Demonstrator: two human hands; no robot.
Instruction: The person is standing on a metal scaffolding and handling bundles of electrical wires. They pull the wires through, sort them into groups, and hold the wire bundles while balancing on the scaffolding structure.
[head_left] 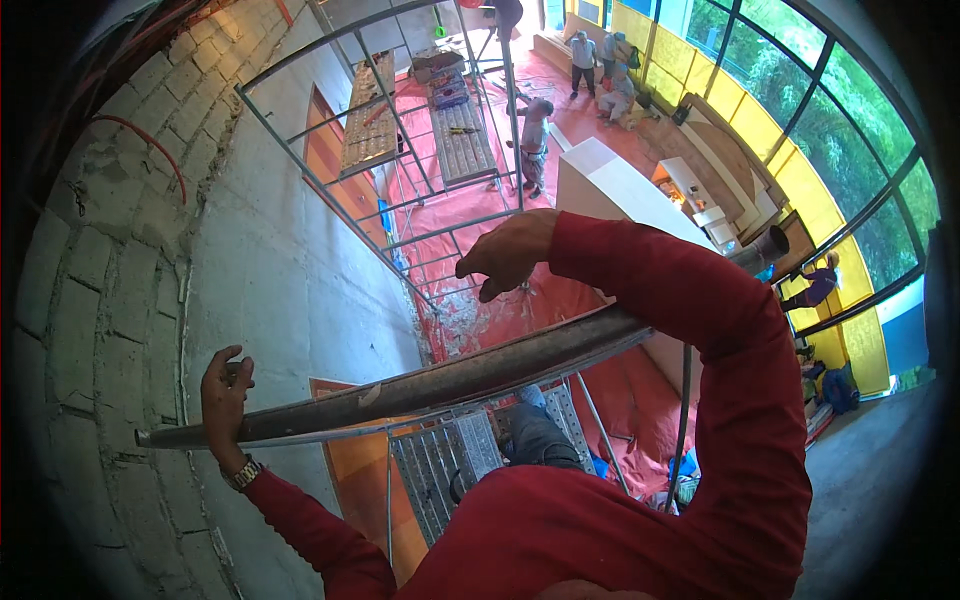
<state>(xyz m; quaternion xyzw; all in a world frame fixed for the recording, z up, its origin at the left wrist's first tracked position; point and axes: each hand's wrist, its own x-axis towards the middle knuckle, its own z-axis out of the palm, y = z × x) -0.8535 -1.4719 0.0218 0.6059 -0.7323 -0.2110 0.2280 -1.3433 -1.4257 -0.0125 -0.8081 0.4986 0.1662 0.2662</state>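
A long dark metal pipe (440, 377) runs across in front of me, its left end by the block wall and its right end beyond my right arm. My left hand (224, 402) is against the pipe near that left end. Its fingers stand above the pipe, apart and loosely bent, not wrapped round it; a metal watch is on the wrist. Over the pipe reaches my right arm in a red sleeve. Beyond it, my right hand (508, 252) hangs in the air with fingers stretched to the left, holding nothing I can see.
Below me is a perforated metal scaffold platform (446, 470) with my leg on it. Another scaffold frame (405, 243) with planks (462, 125) stands ahead. A grey wall (290, 260) rises at left. Several people are on the red-covered floor (470, 310) below, near a large pale box (610, 185).
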